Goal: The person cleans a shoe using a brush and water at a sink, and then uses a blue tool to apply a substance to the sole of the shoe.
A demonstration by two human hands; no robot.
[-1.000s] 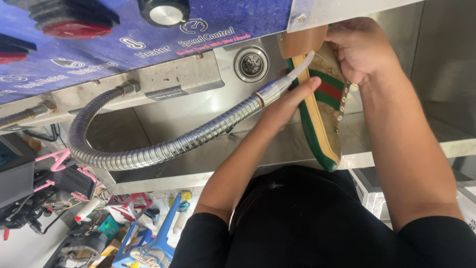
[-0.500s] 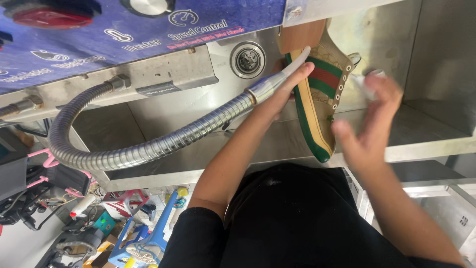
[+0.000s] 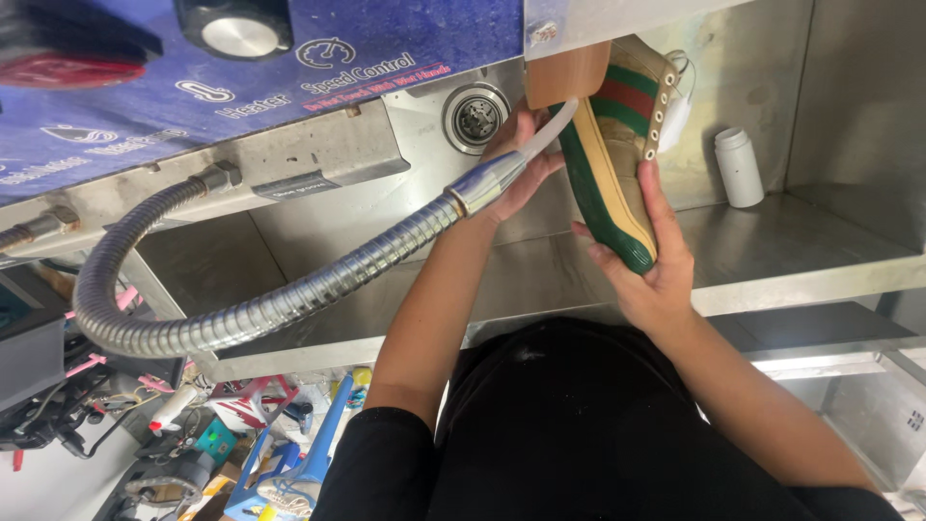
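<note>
shoe [image 3: 617, 164]: low sneaker, tan upper, green-and-red stripe band, green rubber edge on a cream sole, metal eyelets. Held on edge over the steel sink [image 3: 772, 251], heel end up against the machine's overhang, toe end down in the palm.
right hand [image 3: 646, 270]: cupped under the toe, fingers up along the sole side, thumb on the other flank. Closed on the shoe.
left hand [image 3: 516, 169]: wrapped round the hose nozzle [image 3: 502, 174] where the metal ferrule meets a pale soft tip; tip sits against the shoe's sole edge.
hose [image 3: 270, 309]: corrugated metal gooseneck, looks stiff but bendable; likely holds its curve, so the hand only steers.
handling, shoe: probably light, upper soft and collapsible, sole firm. Wet rubber likely slippery. Best grip is sole and toe cap, as now, not the upper.
sink: brushed stainless, flat walls, round drain [image 3: 475, 116] on the back face.
bottle [image 3: 740, 166]: small white cylinder, upright on the ledge, well apart from both hands.
panel [image 3: 289, 68]: blue, glossy, with a round knob [image 3: 234, 29].
</note>
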